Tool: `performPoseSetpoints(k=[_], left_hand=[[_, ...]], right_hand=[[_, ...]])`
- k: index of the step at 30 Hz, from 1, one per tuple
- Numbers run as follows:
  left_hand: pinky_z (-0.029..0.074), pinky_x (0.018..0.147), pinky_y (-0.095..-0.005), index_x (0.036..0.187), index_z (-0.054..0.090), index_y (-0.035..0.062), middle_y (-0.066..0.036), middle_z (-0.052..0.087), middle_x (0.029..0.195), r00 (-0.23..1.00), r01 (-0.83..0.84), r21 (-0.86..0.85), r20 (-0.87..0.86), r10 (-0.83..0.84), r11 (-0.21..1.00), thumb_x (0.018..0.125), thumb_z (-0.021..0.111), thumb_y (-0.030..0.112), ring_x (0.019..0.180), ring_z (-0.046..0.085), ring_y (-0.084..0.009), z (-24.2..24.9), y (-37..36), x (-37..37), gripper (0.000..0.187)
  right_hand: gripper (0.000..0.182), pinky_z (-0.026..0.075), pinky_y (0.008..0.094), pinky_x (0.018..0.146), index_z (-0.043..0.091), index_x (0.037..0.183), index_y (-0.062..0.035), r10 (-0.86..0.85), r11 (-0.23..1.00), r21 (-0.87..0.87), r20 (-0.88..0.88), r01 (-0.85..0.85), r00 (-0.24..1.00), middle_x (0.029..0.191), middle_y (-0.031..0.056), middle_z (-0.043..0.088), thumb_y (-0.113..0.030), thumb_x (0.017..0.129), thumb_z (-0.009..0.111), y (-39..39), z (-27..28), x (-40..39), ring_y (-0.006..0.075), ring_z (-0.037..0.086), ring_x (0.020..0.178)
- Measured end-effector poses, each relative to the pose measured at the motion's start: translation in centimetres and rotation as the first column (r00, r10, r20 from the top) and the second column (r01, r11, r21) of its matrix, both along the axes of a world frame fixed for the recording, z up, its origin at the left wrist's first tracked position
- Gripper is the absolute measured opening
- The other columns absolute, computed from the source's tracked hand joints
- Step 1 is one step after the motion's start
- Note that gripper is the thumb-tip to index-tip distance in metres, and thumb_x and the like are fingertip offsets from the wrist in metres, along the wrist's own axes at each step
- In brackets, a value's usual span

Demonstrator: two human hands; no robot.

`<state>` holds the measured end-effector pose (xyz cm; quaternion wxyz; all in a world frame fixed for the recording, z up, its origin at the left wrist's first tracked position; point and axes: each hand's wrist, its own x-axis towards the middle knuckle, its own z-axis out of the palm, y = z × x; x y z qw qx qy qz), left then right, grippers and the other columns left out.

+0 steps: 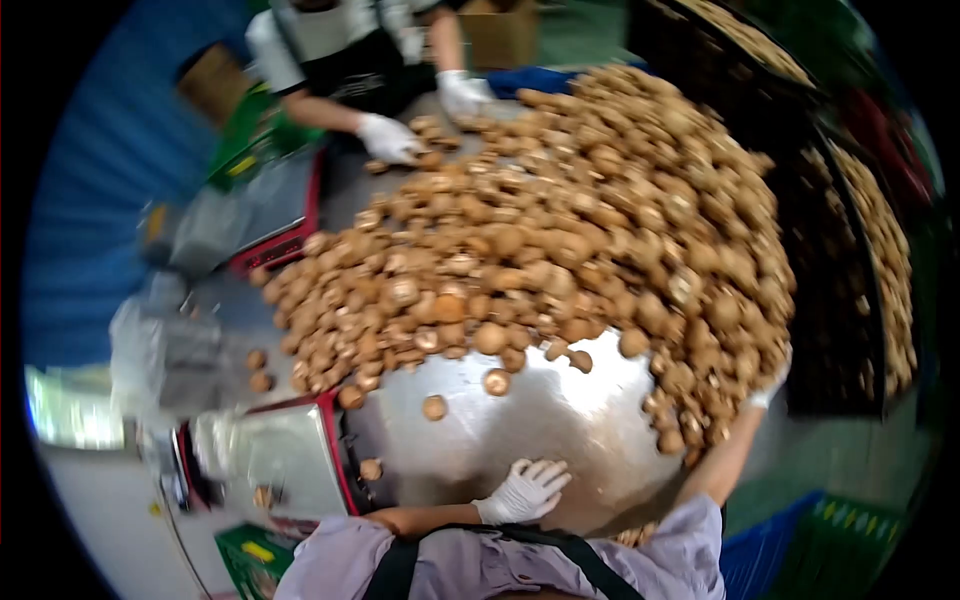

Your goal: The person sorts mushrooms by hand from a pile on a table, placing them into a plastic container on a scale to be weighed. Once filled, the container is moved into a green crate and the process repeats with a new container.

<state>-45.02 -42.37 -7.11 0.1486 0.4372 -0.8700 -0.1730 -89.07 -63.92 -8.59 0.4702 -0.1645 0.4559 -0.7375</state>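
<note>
A large heap of brown mushrooms (560,250), looking like shiitake, covers much of the metal table (520,410). Over the bare metal near my body, my left hand (524,490), in a white glove, is spread flat with nothing in it. My right arm reaches along the table's right side, and the gloved right hand (770,388) is against the outer edge of the heap; its fingers are hidden. A few mushrooms lie apart from the pile, such as a single mushroom (434,407) on the bare metal.
Across the table a person's gloved hand (390,138) touches mushrooms. Red-edged scales stand at left, a near scale (270,455) and a far scale (275,205), beside clear plastic bags (165,350). Dark crates (830,300) of mushrooms line the right; a blue crate (770,550) sits lower right.
</note>
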Motion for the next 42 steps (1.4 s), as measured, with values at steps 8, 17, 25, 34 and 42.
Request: performPoseSetpoints(k=[8, 17, 25, 34, 42], left_hand=[[0.035, 0.085, -0.0372, 0.116, 0.056, 0.0124, -0.005, 0.051, 0.123, 0.999, -0.016, -0.036, -0.028, 0.015, 0.999, 0.08, 0.056, 0.029, 0.105, 0.048, -0.0179, -0.9, 0.4, 0.2, 0.04], [0.035, 0.085, -0.0367, 0.116, 0.055, 0.0101, -0.006, 0.05, 0.125, 0.994, -0.046, -0.05, -0.1, 0.041, 0.998, 0.08, 0.055, 0.027, 0.103, 0.047, -0.0193, -1.1, 0.7, 0.2, 0.039], [0.035, 0.086, -0.0366, 0.116, 0.055, 0.0103, -0.006, 0.049, 0.126, 0.994, -0.018, -0.022, -0.11, 0.015, 1.0, 0.081, 0.056, 0.027, 0.105, 0.046, -0.0203, -1.5, 0.7, 0.4, 0.039], [0.036, 0.084, -0.0364, 0.114, 0.054, 0.011, -0.005, 0.049, 0.125, 0.99, -0.043, -0.05, -0.135, 0.036, 0.998, 0.081, 0.056, 0.028, 0.104, 0.047, -0.0202, -1.8, 0.8, 0.2, 0.037], [0.035, 0.083, -0.0365, 0.114, 0.054, 0.0121, -0.005, 0.05, 0.122, 0.987, -0.053, -0.062, -0.158, 0.043, 0.997, 0.078, 0.057, 0.026, 0.102, 0.046, -0.0205, -1.7, 0.7, 0.2, 0.038]], right_hand=[[0.033, 0.039, 0.0368, 0.098, 0.057, 0.117, -0.0047, -0.02, 0.995, 0.092, -0.127, 0.031, 0.992, 0.115, 0.0123, 0.057, -0.021, 0.091, 0.043, 1.9, -2.4, 0.8, 0.0241, 0.049, 0.114], [0.033, 0.038, 0.0366, 0.099, 0.057, 0.116, -0.0047, 0.031, 0.989, 0.151, -0.191, -0.002, 0.981, 0.117, 0.0126, 0.056, -0.02, 0.091, 0.044, 3.2, -2.4, 5.4, 0.0242, 0.048, 0.116], [0.032, 0.037, 0.0364, 0.099, 0.058, 0.116, -0.0046, 0.084, 0.983, 0.178, -0.224, -0.044, 0.971, 0.118, 0.0129, 0.056, -0.02, 0.09, 0.045, 3.0, -2.3, 8.0, 0.0243, 0.047, 0.117], [0.032, 0.036, 0.0361, 0.1, 0.058, 0.116, -0.0045, 0.146, 0.977, 0.19, -0.25, -0.1, 0.957, 0.119, 0.0132, 0.055, -0.019, 0.09, 0.046, 3.5, -2.2, 10.3, 0.0243, 0.045, 0.118], [0.032, 0.036, 0.036, 0.101, 0.058, 0.116, -0.0044, 0.211, 0.965, 0.214, -0.29, -0.152, 0.934, 0.12, 0.0135, 0.054, -0.018, 0.089, 0.047, 3.1, -1.8, 12.5, 0.0244, 0.044, 0.119]])
